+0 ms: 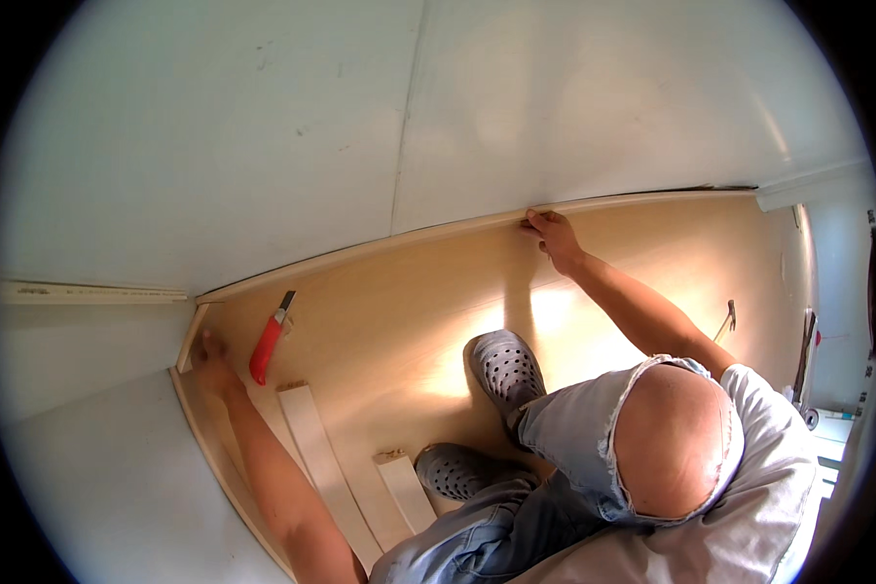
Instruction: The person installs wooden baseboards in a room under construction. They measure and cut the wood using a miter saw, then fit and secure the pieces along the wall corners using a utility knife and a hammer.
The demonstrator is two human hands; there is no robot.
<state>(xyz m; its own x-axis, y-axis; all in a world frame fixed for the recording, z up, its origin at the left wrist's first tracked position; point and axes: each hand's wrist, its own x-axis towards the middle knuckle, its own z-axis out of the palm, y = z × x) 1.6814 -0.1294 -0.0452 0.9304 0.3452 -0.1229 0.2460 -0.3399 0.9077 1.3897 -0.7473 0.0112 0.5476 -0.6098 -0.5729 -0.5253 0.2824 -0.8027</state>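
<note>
A long thin wooden trim strip (438, 231) runs along the foot of the pale wall, at the edge of the wood-coloured floor. My right hand (555, 240) grips it around its middle, fingers bent at its upper edge. At the left corner, my left hand (207, 352) is low beside a short trim strip (193, 334) on the side wall. Motion and shadow blur its fingers. A red-handled utility saw or knife (267, 348) with a grey blade lies on the floor to the right of my left hand.
Two pale wooden boards (318, 448) (404, 487) lie between my left forearm and my feet in grey clogs (506, 368). A hammer (729, 316) is on the right, beyond my right arm. My bent knee (672, 438) takes up the lower right.
</note>
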